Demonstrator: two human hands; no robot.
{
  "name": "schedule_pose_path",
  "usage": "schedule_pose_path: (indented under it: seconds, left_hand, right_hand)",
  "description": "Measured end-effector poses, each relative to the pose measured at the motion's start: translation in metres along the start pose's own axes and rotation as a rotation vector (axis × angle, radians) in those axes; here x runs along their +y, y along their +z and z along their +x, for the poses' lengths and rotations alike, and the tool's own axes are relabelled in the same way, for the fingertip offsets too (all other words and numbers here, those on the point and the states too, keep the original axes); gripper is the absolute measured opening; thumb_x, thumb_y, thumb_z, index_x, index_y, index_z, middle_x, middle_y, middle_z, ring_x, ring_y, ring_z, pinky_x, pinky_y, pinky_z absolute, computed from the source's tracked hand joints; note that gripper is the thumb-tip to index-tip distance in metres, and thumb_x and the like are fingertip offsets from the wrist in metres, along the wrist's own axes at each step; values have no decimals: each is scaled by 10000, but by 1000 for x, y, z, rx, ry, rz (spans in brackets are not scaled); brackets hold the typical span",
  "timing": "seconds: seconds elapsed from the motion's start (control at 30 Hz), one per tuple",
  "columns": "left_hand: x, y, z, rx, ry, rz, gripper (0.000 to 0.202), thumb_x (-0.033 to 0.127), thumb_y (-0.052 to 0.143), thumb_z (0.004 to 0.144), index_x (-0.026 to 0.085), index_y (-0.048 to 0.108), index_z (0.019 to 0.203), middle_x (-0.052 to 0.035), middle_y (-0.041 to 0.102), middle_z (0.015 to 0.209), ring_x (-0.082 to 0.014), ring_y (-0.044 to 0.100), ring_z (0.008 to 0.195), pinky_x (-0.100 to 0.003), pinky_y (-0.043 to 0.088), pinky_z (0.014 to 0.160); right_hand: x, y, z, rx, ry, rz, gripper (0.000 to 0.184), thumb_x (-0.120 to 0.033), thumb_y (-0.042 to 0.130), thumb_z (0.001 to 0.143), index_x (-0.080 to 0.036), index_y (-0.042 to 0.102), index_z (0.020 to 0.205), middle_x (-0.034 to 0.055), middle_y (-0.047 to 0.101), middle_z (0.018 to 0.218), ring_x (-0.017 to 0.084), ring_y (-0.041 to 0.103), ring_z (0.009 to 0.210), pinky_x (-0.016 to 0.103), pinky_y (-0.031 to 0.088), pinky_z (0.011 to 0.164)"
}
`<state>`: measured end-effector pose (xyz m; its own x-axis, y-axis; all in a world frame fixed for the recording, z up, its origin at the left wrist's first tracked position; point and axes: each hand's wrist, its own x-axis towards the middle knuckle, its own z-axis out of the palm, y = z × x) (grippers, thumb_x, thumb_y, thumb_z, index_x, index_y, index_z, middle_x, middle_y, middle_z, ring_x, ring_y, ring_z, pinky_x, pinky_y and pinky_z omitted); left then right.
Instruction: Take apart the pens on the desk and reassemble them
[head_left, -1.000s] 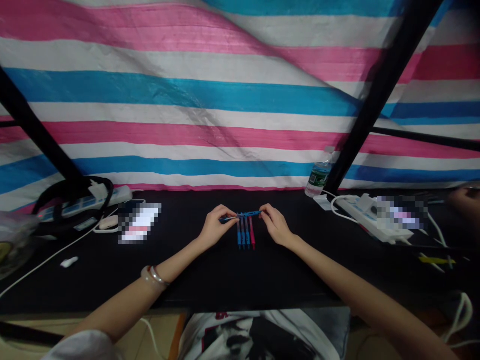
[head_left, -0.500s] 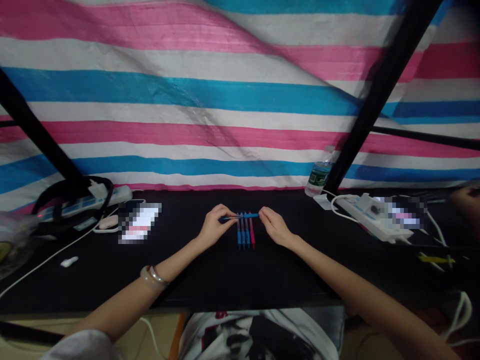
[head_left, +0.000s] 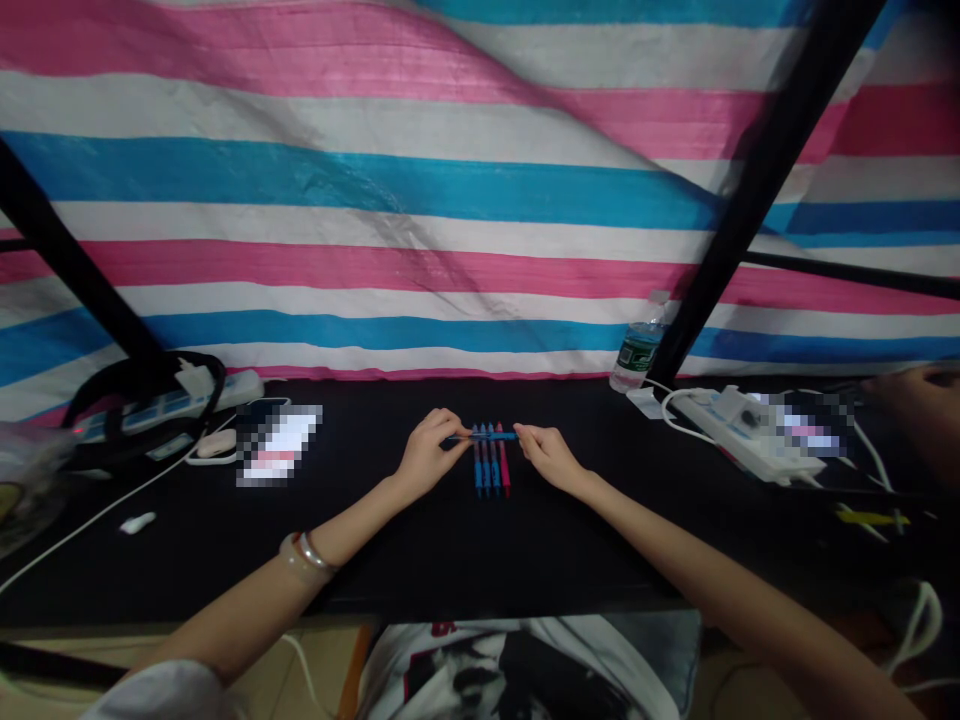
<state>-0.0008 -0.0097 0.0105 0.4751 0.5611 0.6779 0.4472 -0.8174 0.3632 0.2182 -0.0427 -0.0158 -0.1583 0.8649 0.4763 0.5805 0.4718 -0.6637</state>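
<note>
Pink, white and blue striped tarp (head_left: 480, 250); blue and red pens (head_left: 490, 460)

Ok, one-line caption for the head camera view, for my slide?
The left hand and right hand hold a blue pen across a row of four pens on a black table.

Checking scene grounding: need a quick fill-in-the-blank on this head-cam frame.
The left hand and right hand pinch a ____ pen between them.
Below it lie ____ pens side by side.
The red pen is at the row's ____ end, as the head camera sees it.
The bangles are on the ____ wrist.

Missing words: blue; four; right; left.
</note>
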Motion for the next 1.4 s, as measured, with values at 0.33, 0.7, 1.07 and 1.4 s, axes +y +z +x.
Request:
schedule_pose_path:
  seconds: [0.33,0.7,1.07,1.4]
  left_hand:
    - [3,-1,0,-9,83,99,97,207,526,812,165,598,761,-37,543,773,-159,504,762,-298,419,728]
    - [8,1,0,-79,15,-29,73,245,561,800,176,580,783,-29,602,776,-157,529,762,-285,428,706]
    - [6,0,1,-50,45,13,68,185,534,804,169,573,750,-34,591,742,-159,535,735,-292,426,690]
    - [5,1,0,-89,52,78,76,223,542,805,174,571,755,-25,576,725,-162,528,727,-291,411,678]
  right_hand:
    - [6,4,0,1,100,106,532,-523,288,882,-184,345,476,-26,366,435,84,351,423,224,281,449]
    - [-7,-5,-1,17,7,74,238,-391,401,869,-202,434,728,-48,432,565,94,389,501,223,316,532]
    - [-5,-2,-1,-80,-23,26,455,-438,261,915,-187,401,562,-19,436,512,102,419,477,229,315,515]
    - [-7,-5,-1,-76,-14,-12,393,-432,356,884,-177,494,619,-27,453,513,93,400,469,217,292,497]
